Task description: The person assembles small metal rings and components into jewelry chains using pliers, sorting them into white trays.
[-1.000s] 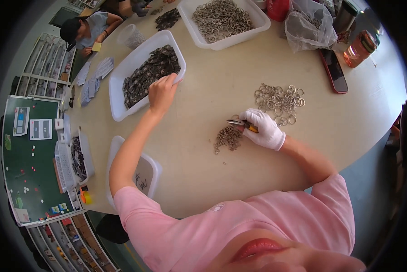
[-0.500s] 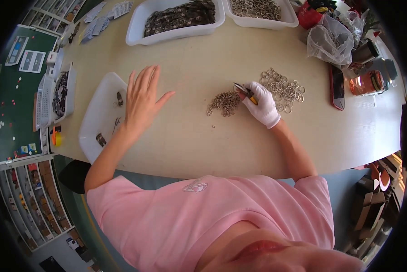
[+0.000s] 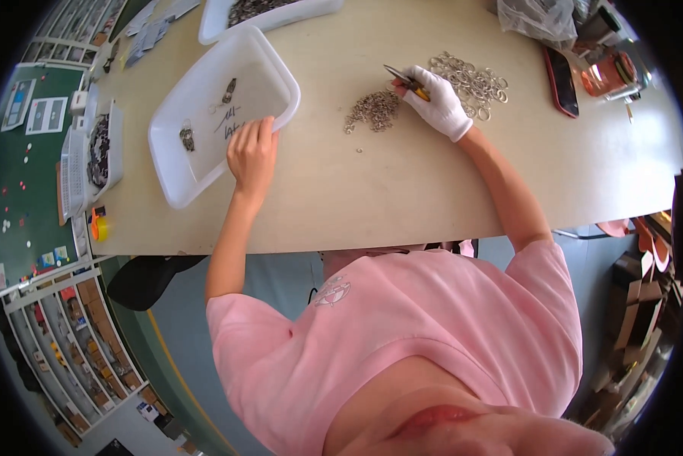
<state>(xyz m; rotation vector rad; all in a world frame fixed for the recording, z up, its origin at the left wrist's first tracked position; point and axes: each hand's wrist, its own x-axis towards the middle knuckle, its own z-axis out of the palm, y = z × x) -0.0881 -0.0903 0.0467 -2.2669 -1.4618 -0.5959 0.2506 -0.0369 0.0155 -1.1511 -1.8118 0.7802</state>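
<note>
My bare left hand [image 3: 252, 158] is closed over the near right rim of a white plastic tub [image 3: 163, 171]. Inside that tub lie a dark piece with a ring [image 3: 229, 91] and a similar dark piece [image 3: 187, 138]; dark handwritten strokes mark its bottom. My right hand [image 3: 442, 105], in a white glove, grips pliers [image 3: 418, 90] with yellow-and-black handles, jaws pointing up and left. Just left of the pliers is a heap of small metal rings [image 3: 372, 112], with one loose small ring [image 3: 359, 150] nearer me. Larger metal rings [image 3: 474, 87] are spread beyond the gloved hand.
Another white tub [image 3: 311, 9] of dark pieces stands at the back. At the right are a red-edged phone [image 3: 560, 83], a jar with reddish contents [image 3: 609, 74] and a clear plastic bag [image 3: 537, 19]. A tape roll [image 3: 99, 224] sits at the table's left edge.
My left hand has gone from spread open in the air to holding the tub's rim. The tub has shifted right and turned. My right hand still holds the pliers; the whole view has shifted.
</note>
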